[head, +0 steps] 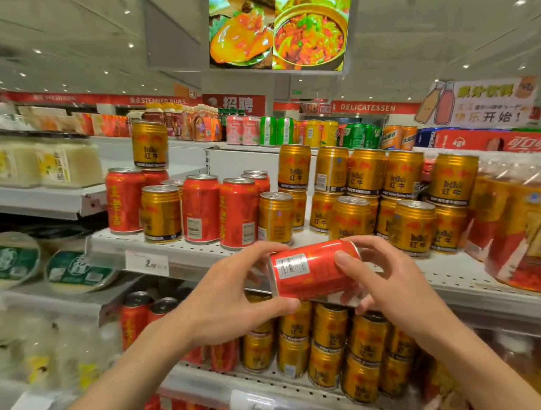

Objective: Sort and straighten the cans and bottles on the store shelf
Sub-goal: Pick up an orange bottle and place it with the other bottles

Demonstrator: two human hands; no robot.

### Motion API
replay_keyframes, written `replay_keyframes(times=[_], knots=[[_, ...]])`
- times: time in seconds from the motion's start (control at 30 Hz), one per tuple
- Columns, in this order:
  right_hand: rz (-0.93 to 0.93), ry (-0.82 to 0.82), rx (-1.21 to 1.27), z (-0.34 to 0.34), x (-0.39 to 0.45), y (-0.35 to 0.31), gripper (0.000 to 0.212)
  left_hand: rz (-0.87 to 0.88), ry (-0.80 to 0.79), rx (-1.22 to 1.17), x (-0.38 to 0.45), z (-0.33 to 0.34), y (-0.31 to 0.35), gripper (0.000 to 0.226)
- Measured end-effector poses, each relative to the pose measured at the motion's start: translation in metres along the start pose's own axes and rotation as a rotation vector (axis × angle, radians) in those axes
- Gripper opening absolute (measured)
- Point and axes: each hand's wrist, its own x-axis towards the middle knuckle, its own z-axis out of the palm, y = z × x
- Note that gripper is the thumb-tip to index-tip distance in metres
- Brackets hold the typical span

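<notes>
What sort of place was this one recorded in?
Most likely a supermarket drinks aisle: white shelves stacked with gold cans, a price tag on the shelf edge, and a red DELICATESSEN sign behind.

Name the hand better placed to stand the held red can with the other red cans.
Left, probably: the left hand grips the red can on the side nearer the red cans standing up-left.

- A can (314, 270) lies on its side between the left hand (237, 297) and right hand (384, 280).
- Behind the hands, upright cans (199, 209) stand on a shelf (177, 251).
- Below the hands, stacked cans (329, 353) fill a lower shelf (274, 391).
</notes>
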Motion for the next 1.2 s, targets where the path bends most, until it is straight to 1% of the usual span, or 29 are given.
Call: replay_keyframes(times=[0.2,0.3,0.4,0.5,0.6,0.7,0.77,0.83,0.9,1.07,1.2], knots=[[-0.045,0.035,-0.057,0.084,0.023,-0.035,0.033,0.073,0.037,0.044,-0.014,-0.069,-0.066,0.065],[-0.088,0.067,-0.101,0.122,0.036,-0.051,0.039,0.131,0.05,0.084,-0.016,-0.1,-0.096,0.064],[-0.13,0.103,-0.158,0.145,0.046,-0.062,0.045,0.202,0.036,0.125,-0.011,-0.122,-0.119,0.069],[-0.153,0.109,-0.223,0.155,0.055,-0.073,0.046,0.276,0.041,0.169,-0.004,-0.134,-0.134,0.076],[-0.182,0.105,-0.268,0.161,0.064,-0.084,0.047,0.348,0.077,0.244,0.001,-0.144,-0.141,0.074],[-0.235,0.083,-0.43,0.161,0.073,-0.093,0.052,0.401,0.137,0.358,0.003,-0.159,-0.146,0.071],[-0.294,0.054,-0.576,0.16,0.078,-0.099,0.059,0.413,0.184,0.433,0.006,-0.171,-0.15,0.066],[-0.33,-0.002,-0.661,0.162,0.083,-0.107,0.066,0.416,0.244,0.526,0.012,-0.18,-0.154,0.063],[-0.366,-0.045,-0.732,0.165,0.089,-0.114,0.066,0.406,0.284,0.613,0.021,-0.186,-0.159,0.065],[-0.455,-0.128,-0.964,0.18,0.109,-0.125,0.065,0.377,0.253,0.697,0.031,-0.187,-0.169,0.065],[-0.478,-0.124,-1.088,0.182,0.128,-0.123,0.057,0.378,0.244,0.717,0.032,-0.186,-0.172,0.063]])
